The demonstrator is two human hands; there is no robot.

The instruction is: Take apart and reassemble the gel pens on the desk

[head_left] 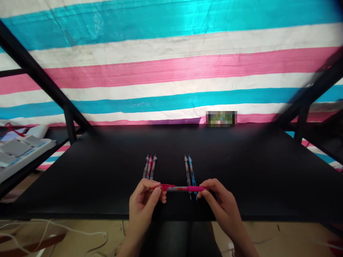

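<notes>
A pink pen [180, 188] with a clear barrel is held level above the front of the black table [107, 189]. My left hand [147, 200] pinches its clip end, and my right hand [220, 200] pinches the end with the pink grip. Behind my left hand lie two dark-topped pens, a left one [146, 167] and a right one [153, 167], with a red-topped pen [149, 167] between them; their near ends are hidden. Beyond the held pen, a grey pen [187, 167] and a blue pen [192, 169] lie side by side, partly covered by it.
Black metal bars [48, 82] slope up at the table's left and right. A striped sheet [171, 71] hangs behind it. At the left stands a white power strip [26, 153] with adapters. White cables [80, 232] run over the floor. A blurred patch sits at the back edge.
</notes>
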